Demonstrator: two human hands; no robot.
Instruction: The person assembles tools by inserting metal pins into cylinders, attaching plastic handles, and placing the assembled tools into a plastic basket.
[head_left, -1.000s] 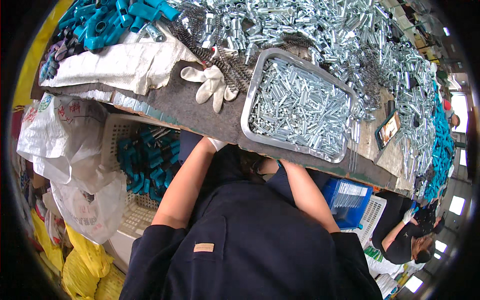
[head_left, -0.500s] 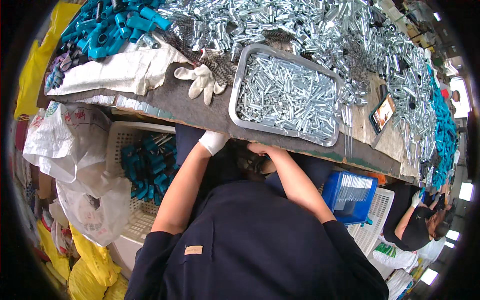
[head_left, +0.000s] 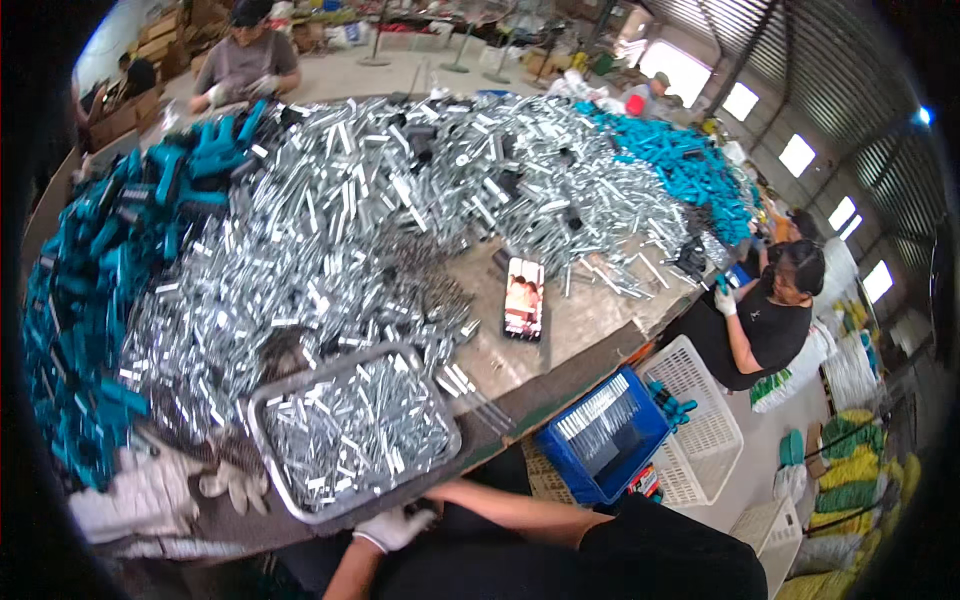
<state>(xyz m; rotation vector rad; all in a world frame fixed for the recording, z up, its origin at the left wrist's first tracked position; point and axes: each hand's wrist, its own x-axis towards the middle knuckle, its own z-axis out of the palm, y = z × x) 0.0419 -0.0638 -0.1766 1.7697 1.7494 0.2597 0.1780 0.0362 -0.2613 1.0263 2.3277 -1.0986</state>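
My left hand, in a white glove, is at the front edge of the table, just below the metal tray of small silver pins. It is blurred, and I cannot make out whether its fingers hold anything. Beside it, my bare right hand reaches in by the table edge, with its fingers mostly hidden. A loose pale glove lies left of the tray. Several thin metal rods rest to the tray's right, near a phone with a lit screen.
Silver metal parts are heaped across the table, with teal parts at the left and more teal parts at the far right. A blue bin and a white crate stand at right. Co-workers sit around the table.
The view has swung up and to the right, bringing in the far side of the table and other people. Both my hands stay close together at the table's front edge.
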